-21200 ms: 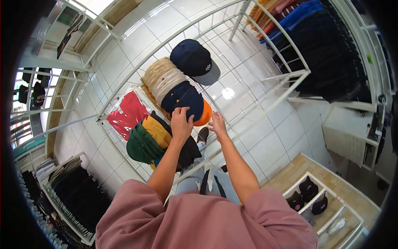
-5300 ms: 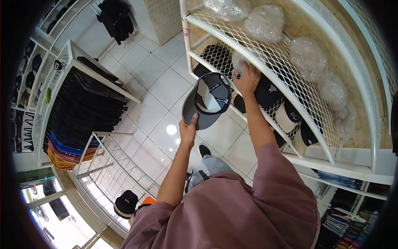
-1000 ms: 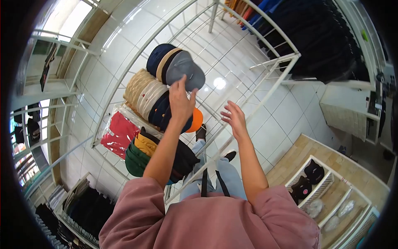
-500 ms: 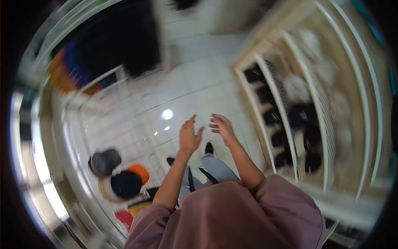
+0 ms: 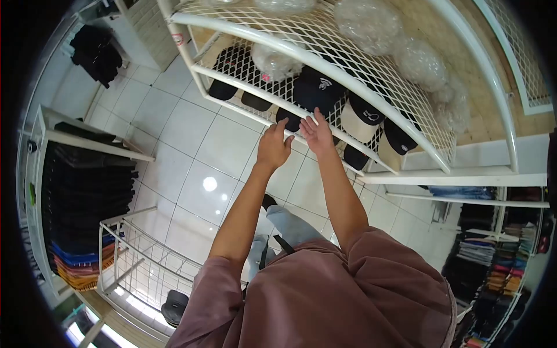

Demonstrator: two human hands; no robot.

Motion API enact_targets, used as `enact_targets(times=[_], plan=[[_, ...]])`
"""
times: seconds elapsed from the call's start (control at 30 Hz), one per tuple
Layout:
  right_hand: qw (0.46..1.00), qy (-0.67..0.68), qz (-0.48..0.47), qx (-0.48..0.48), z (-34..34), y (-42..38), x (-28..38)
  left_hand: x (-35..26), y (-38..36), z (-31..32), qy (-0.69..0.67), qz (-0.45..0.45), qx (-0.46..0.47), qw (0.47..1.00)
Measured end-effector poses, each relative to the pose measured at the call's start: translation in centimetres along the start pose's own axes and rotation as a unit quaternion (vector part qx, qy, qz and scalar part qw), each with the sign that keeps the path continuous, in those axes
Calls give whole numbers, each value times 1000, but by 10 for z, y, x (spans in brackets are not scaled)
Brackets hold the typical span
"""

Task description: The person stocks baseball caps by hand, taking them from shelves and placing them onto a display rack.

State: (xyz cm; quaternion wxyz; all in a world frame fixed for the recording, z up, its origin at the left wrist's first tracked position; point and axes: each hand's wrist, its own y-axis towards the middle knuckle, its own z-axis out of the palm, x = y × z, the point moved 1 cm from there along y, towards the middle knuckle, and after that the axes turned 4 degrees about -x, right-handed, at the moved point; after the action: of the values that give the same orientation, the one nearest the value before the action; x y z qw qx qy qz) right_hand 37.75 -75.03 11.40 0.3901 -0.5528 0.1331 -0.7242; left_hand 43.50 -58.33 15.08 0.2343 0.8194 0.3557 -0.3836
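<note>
From where I stand, both hands reach toward the white mesh rack (image 5: 325, 45) at the upper centre of the frame. The left hand (image 5: 272, 146) is open, fingers loosely bent, near the lower rail. The right hand (image 5: 318, 136) is open too, its palm partly showing and fingers spread, just in front of the navy cap with a white emblem (image 5: 315, 91); I can't tell whether the fingertips touch the rail. That cap sits on the lower mesh shelf, between a clear plastic bundle (image 5: 275, 61) to its left and a black-and-cream cap (image 5: 360, 119) to its right. Another dark cap (image 5: 399, 137) lies farther right, and more peek out underneath. Larger plastic bundles (image 5: 368, 26) line the shelf above. At the lower left, a dark cap (image 5: 174, 307) rests on the wire table (image 5: 152, 264), partly hidden by the person's sleeve (image 5: 217, 290). Dark clothes (image 5: 87, 185) hang tightly packed on the left.
</note>
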Motion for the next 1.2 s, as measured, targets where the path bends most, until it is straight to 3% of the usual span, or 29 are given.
enact_targets(times=[0.07,0.13,0.23,0.37,0.53,0.87,1.0,1.07,1.13,1.2], plan=[[992,109,59,36,-5,23,2,-1,13,17,11,28,16,999],[989,130,66,15,-2,27,7,-5,18,21,21,29,33,999],[991,130,18,26,2,27,8,-4,15,21,5,15,34,999],[978,113,-139,108,-5,21,9,-2,9,14,-2,10,31,999],[974,21,-218,63,-5,-39,6,-13,5,-1,-38,24,25,999],[930,-76,-353,75,-2,-116,-24,-24,-16,-15,-62,168,33,983],[915,-182,-355,60,2,-138,-21,-29,-24,-21,-95,160,-22,982],[870,-292,-392,74,6,-136,-18,-25,-21,-21,-159,85,-16,983],[863,-286,-406,91,11,-138,-7,-23,-15,-25,-96,43,0,994],[855,-255,-449,37,15,-141,3,-13,-8,-20,-197,15,-104,975]])
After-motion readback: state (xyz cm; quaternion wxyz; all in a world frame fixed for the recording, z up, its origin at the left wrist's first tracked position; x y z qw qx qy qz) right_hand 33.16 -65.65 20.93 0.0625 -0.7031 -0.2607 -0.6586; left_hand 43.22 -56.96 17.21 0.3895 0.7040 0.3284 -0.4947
